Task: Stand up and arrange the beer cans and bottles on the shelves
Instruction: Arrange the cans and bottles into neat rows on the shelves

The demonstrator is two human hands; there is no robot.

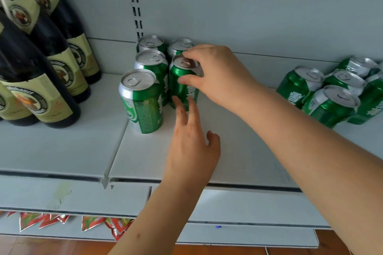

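Five green cans stand mid-shelf (62, 147), right hand (217, 74) pinching one can (182, 87) by rim and side, left hand (192, 145) loose-fingered just beside it; probably light, smooth, dentable, so grip the rim.

A shop: slotted metal shelving (62, 151) stocked with beer cans (143, 101) and bottles (41, 93).

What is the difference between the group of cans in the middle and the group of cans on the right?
The middle cans stand upright in neat rows; the right cans lean in a loose cluster. The right hand grips one middle can; no hand touches the right cans. Both groups are green with silver tops, on the same shelf.
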